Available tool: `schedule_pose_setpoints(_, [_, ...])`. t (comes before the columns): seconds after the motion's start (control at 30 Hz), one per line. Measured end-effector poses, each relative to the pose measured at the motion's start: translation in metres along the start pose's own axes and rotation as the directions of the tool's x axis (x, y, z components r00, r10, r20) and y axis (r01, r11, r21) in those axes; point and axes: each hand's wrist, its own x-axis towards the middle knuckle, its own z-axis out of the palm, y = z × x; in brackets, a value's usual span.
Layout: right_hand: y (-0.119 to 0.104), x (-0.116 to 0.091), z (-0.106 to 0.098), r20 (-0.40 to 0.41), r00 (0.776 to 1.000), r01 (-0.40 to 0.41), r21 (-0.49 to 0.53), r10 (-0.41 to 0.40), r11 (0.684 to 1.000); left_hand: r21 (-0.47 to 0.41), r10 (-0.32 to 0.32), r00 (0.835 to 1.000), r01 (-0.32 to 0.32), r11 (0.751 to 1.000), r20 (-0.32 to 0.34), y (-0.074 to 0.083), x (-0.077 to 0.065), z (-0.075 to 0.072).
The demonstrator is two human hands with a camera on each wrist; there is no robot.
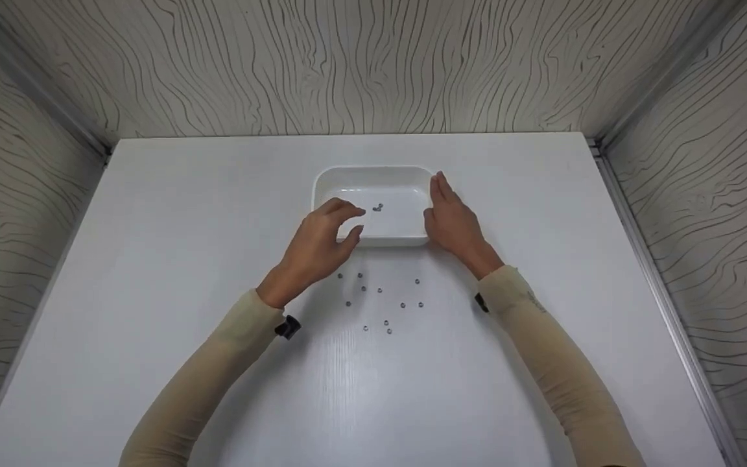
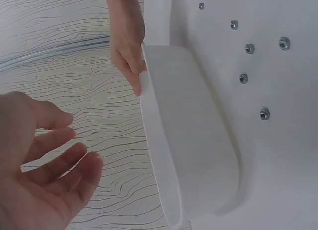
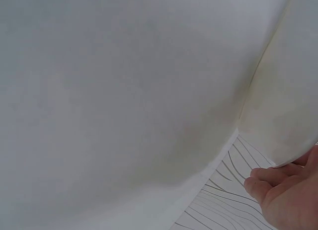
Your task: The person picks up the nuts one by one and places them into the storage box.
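A white rectangular tray (image 1: 386, 241) stands on the table, with a few small metal nuts (image 1: 377, 208) on its floor. Over the tray's left front part is my left hand (image 1: 318, 240), thumb and fingers spread apart; the left wrist view shows nothing between these fingers. At the tray's right side, my right hand (image 1: 456, 227) grips the rim, fingers along the outer wall and thumb at the edge. Several more hex nuts (image 2: 249, 48) lie scattered on the table in front of the tray.
The white table (image 1: 153, 272) has wood-grain patterned panels (image 1: 360, 65) behind it and at both sides. A metal rail (image 1: 659, 285) runs along its right edge. Both forearms reach in from the front, left and right of the scattered nuts.
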Motion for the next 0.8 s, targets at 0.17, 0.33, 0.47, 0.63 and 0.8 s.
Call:
schedule_pose_setpoints(0.17, [0.0, 0.0, 0.0, 0.002, 1.0, -0.003, 0.001, 0.003, 1.0, 0.106, 0.075, 0.997, -0.075, 0.992, 0.003, -0.002, -0.013, 0.005])
schedule_pose_setpoints(0.33, [0.0, 0.0, 0.0, -0.003, 1.0, -0.007, 0.008, 0.007, 1.0, 0.15, 0.155, 0.988, -0.157, 0.976, 0.026, -0.008, -0.024, 0.01])
schedule_pose_setpoints(0.47, [0.0, 0.0, 0.0, -0.013, 1.0, -0.008, 0.015, 0.008, 1.0, 0.167, 0.182, 0.981, -0.191, 0.967, 0.066, -0.013, -0.031, 0.012])
schedule_pose_setpoints(0.63, [0.001, 0.0, 0.002, -0.018, 1.0, -0.006, 0.012, 0.006, 1.0, 0.205, 0.161, 0.979, -0.183, 0.961, 0.123, -0.021, -0.04, 0.017])
schedule_pose_setpoints(0.8, [0.0, 0.0, 0.002, -0.006, 1.0, -0.014, 0.009, 0.014, 1.0, 0.236, 0.132, 0.97, -0.18, 0.955, 0.204, -0.03, -0.051, 0.024])
